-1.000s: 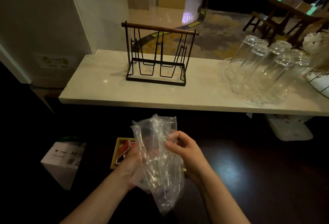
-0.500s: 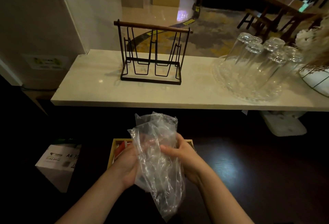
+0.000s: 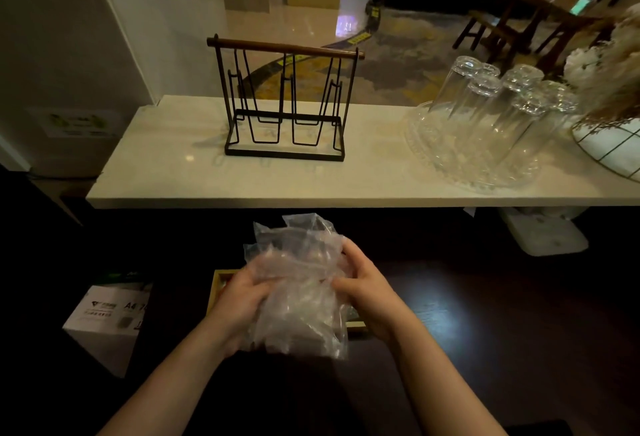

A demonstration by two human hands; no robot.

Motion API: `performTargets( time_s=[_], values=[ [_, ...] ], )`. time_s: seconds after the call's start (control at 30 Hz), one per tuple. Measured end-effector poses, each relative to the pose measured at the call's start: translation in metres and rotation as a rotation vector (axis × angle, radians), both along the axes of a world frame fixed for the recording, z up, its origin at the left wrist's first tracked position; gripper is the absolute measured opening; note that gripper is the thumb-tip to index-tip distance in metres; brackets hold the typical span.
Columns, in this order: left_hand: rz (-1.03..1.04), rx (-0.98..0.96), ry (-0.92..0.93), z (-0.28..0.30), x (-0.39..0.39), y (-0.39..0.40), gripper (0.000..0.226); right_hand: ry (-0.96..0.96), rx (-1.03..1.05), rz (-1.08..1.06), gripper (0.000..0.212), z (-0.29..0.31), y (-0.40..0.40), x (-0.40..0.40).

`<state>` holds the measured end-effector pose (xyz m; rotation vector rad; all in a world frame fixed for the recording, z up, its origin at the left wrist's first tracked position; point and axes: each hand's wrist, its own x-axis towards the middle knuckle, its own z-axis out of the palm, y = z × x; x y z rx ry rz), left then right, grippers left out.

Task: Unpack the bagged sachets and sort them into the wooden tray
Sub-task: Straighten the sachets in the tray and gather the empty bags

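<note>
White box: it sits at your far left on the dark surface, printed with "A4", well apart from your hands.
Your left hand: it grips the left side of the clear plastic bag, fingers curled around the crumpled film, thumb toward the middle.
Wooden tray: it lies on the dark table directly under the bag and your hands; you see only its pale left rim and a strip of its near right edge. Its compartments are hidden.
Sachets: you cannot make them out, neither through the bunched plastic nor in the tray.
Bag: crumpled and see-through, it is held up between both your hands above the tray, its open, ragged top pointing away from you.
Your right hand: it is clamped on the right side of the bag, fingertips pinching the film near its middle.
Wire rack: black, with a wooden top bar, it stands upright on the pale counter beyond the table.
Glasses: upturned on a clear glass tray at the counter's right.
</note>
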<state>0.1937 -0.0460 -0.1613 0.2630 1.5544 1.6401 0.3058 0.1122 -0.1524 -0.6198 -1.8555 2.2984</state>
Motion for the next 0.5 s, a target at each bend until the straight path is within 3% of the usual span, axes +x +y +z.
performTargets(
  time_s=[0.07, 0.13, 0.2, 0.27, 0.37, 0.5],
  values=[
    [0.023, 0.085, -0.043, -0.005, -0.004, -0.001, 0.034, 0.053, -0.072, -0.006, 0.046, -0.001, 0.0, 0.001],
    [0.023, 0.135, -0.152, -0.005, -0.005, -0.001, 0.058, 0.073, -0.06, -0.024, 0.034, -0.001, -0.003, -0.001],
    [0.047, 0.172, -0.262, 0.0, -0.006, -0.002, 0.055, 0.075, 0.008, -0.046, 0.037, -0.003, -0.004, -0.004],
    [0.055, 0.196, -0.388, 0.001, -0.01, -0.006, 0.028, 0.084, 0.175, -0.072, 0.041, -0.006, -0.001, -0.006],
    [0.016, 0.233, -0.601, 0.005, -0.02, -0.017, 0.044, 0.133, 0.593, -0.074, 0.04, -0.007, 0.0, -0.009],
    [-0.179, 0.019, -0.357, 0.011, -0.014, -0.017, 0.087, 0.224, 0.934, -0.014, 0.031, -0.009, -0.008, -0.013]
  ],
)
